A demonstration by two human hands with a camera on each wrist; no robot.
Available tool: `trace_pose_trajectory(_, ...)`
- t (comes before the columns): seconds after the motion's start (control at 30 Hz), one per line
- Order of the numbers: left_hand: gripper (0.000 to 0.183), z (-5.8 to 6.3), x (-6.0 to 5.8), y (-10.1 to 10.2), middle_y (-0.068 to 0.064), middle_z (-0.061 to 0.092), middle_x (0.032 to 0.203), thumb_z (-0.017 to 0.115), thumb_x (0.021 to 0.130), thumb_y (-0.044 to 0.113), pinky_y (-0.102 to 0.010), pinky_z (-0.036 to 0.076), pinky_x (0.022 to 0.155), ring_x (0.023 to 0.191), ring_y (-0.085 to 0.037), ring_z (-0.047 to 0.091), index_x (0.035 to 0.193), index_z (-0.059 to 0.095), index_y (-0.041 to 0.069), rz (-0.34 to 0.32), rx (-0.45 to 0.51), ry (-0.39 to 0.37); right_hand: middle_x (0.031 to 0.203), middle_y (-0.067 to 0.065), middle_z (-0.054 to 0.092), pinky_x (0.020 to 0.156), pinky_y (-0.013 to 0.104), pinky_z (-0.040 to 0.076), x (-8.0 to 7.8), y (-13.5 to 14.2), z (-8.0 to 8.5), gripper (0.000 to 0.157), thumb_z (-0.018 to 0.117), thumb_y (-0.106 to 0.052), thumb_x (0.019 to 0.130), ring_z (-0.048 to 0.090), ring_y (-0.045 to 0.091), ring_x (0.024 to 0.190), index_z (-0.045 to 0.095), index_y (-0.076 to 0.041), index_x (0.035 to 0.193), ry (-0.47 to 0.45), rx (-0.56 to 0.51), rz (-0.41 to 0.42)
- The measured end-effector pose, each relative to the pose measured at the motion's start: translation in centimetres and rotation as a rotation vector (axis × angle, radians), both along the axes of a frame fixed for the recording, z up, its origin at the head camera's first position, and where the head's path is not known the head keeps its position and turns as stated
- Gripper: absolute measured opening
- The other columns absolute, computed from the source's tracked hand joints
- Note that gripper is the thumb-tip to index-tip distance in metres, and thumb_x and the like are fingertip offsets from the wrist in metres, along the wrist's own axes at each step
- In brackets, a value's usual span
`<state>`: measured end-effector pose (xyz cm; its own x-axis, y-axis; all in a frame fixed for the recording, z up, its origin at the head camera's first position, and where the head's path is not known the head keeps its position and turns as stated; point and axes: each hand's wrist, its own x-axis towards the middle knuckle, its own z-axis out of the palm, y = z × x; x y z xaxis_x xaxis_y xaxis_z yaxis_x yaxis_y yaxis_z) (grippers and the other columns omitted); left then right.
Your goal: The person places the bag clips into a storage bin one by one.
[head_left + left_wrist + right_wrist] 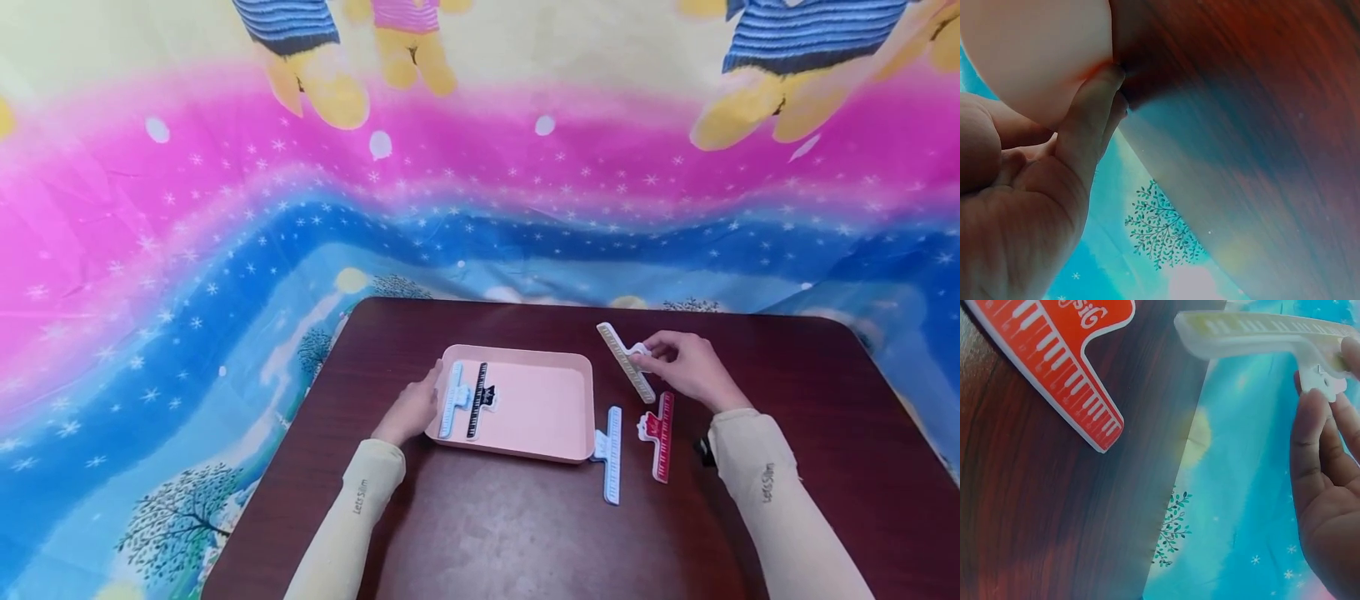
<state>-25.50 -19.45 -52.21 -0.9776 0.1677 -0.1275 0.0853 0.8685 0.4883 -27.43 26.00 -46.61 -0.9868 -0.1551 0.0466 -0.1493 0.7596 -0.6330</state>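
Note:
A pink tray [540, 400] lies on the table, and my left hand [411, 410] grips its left edge; in the left wrist view the fingertips press against the tray wall [1041, 56]. Inside, at its left side, rest a light blue piano-key clip [452, 400] and a black one [477, 402]. My right hand [693, 367] pinches the white handle of a gold-and-white piano-key clip [626, 365], which is raised in the right wrist view. Nearest to that hand lies a red piano-key clip [663, 437]. Another light blue clip [613, 454] lies against the tray's right front corner.
The dark wood table [510, 533] has rounded far corners. Behind it hangs a printed cloth [480, 167] with snowflakes and trees. A small black object [705, 452] shows beside the right cuff.

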Motion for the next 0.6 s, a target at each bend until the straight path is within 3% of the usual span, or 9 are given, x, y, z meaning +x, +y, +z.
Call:
trace_pose_trajectory(0.27,0.059,0.0,0.02,0.03,-0.02,0.044,0.161,0.042,0.11,0.014,-0.052,0.041,0.118,0.14,-0.038,0.052,0.165,0.024,0.007,0.003,-0.007,0.001,0.105,0.014,0.074,0.08,0.036,0.056,0.1,0.17,-0.23,0.041,0.072,-0.042,0.098,0.069,0.027,0.09,0.071,-0.006,0.118,0.038,-0.061,0.026)
trace_pose_trajectory(0.47,0.059,0.14,-0.04,0.04,-0.022,0.046,0.159,0.043,0.109,0.012,-0.053,0.043,0.116,0.136,-0.039,0.056,0.165,0.024,0.006,-0.003,-0.017,0.003,0.109,0.02,0.071,0.08,0.034,0.061,0.27,0.16,-0.32,0.042,0.063,-0.033,0.105,0.077,0.03,0.085,0.061,-0.003,0.135,0.001,-0.217,0.053)
trace_pose_trajectory(0.6,0.059,-0.06,-0.02,0.06,-0.021,0.044,0.161,0.042,0.11,0.013,-0.053,0.042,0.117,0.139,-0.037,0.054,0.166,0.023,0.007,0.003,-0.015,-0.012,0.112,0.023,0.067,0.083,0.036,0.064,0.55,0.36,-0.74,0.038,0.061,-0.028,0.106,0.078,0.031,0.087,0.06,-0.003,0.135,-0.033,-0.296,0.055)
